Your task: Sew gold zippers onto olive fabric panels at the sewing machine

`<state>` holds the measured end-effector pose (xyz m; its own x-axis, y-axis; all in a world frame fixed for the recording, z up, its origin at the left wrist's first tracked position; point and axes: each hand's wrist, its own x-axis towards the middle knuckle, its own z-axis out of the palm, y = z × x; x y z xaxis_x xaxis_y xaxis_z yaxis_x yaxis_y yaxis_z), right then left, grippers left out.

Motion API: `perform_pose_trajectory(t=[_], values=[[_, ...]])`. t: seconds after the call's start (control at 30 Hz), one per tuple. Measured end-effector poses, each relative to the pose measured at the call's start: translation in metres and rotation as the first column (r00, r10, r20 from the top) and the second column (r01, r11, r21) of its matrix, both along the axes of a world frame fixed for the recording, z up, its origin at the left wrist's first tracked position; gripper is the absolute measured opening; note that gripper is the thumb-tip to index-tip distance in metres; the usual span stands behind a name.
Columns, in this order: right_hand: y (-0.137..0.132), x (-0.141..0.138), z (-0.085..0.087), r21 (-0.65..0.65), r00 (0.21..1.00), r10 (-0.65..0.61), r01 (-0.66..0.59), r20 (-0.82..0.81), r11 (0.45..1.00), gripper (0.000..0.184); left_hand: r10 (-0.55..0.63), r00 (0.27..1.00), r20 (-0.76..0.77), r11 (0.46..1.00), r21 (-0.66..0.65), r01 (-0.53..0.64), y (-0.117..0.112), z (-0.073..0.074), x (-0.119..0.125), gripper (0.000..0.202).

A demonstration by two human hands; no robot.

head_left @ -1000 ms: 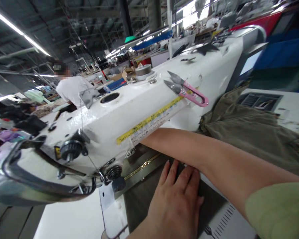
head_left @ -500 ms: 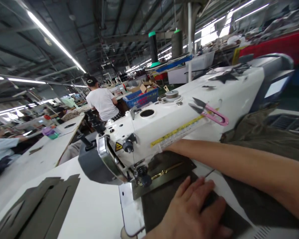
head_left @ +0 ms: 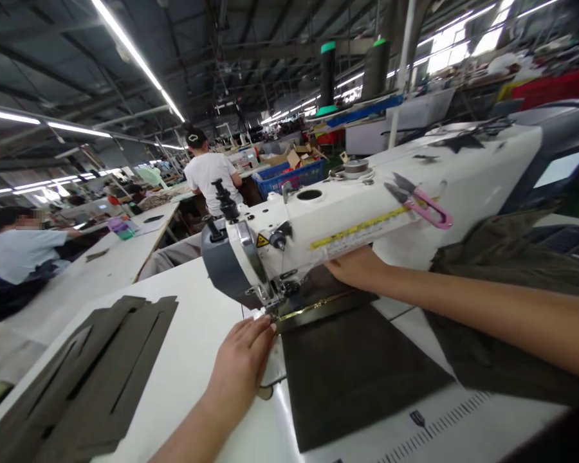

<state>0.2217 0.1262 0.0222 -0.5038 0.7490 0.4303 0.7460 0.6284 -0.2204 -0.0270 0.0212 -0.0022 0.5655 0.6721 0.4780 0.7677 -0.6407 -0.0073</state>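
A white sewing machine (head_left: 367, 225) stands over a dark olive fabric panel (head_left: 357, 373). A zipper (head_left: 313, 307) with gold teeth runs along the panel's upper part, its left end close to the presser foot (head_left: 273, 307). At that end my left hand (head_left: 244, 350) pinches the zipper's edge, thumb and fingers pressed together. My right hand (head_left: 357, 267) reaches under the machine's arm onto the fabric behind the zipper; its fingers are mostly hidden there.
Cut olive pieces (head_left: 96, 373) lie stacked on the table at left. Pink-handled thread snips (head_left: 422, 202) rest on the machine. More dark fabric (head_left: 502, 257) is heaped at right. Two people sit nearby, one in a white shirt (head_left: 211, 177). Thread cones (head_left: 327, 80) stand behind.
My left hand has moved from the front of the fabric panel leftward to the zipper's end by the presser foot. My right hand remains under the machine's arm. The view has shifted.
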Motion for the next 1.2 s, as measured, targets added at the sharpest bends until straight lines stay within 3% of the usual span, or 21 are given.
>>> perform_pose_trajectory(t=[0.17,0.27,0.33,0.47,0.57,0.63,0.7,0.9,1.2], values=[[-0.075,-0.026,-0.008,-0.044,0.961,0.227,-0.223,0.159,0.974,0.018,0.116,0.983,0.14,0.99,-0.101,-0.103,0.003,0.005,0.003,0.021],[-0.091,-0.055,-0.016,-0.109,0.967,0.156,-0.136,0.202,0.985,0.021,0.106,0.979,0.174,0.992,-0.082,-0.093,0.003,0.003,0.001,0.022],[-0.09,-0.065,-0.023,-0.119,0.967,0.136,-0.113,0.216,0.986,0.023,0.078,0.979,0.187,0.996,-0.057,-0.068,0.003,-0.001,0.0,0.022],[-0.086,-0.062,-0.034,-0.038,0.965,0.214,-0.21,0.15,0.977,0.014,0.025,0.986,0.167,1.0,-0.021,-0.022,0.002,-0.008,0.0,0.02],[-0.088,-0.056,-0.036,0.107,0.953,0.29,-0.298,0.085,0.948,0.013,0.019,0.995,0.094,1.0,0.01,-0.02,0.001,-0.009,0.003,0.02],[-0.088,-0.055,-0.036,0.25,0.962,0.264,-0.272,0.063,0.929,0.016,0.027,0.998,0.053,0.999,0.025,-0.029,0.001,-0.009,0.004,0.021],[-0.085,-0.056,-0.038,0.314,0.978,0.204,-0.209,0.05,0.926,0.02,0.033,0.999,0.022,0.999,0.032,-0.034,0.001,-0.008,0.005,0.022],[-0.076,-0.061,-0.049,0.118,0.974,0.221,-0.226,0.052,0.967,0.033,0.034,0.998,-0.056,0.998,0.045,-0.031,0.0,-0.007,0.005,0.023],[-0.074,-0.059,-0.041,0.031,0.963,0.261,-0.263,0.061,0.964,0.034,0.054,0.987,-0.153,0.998,0.049,-0.047,0.001,0.001,0.012,0.026]])
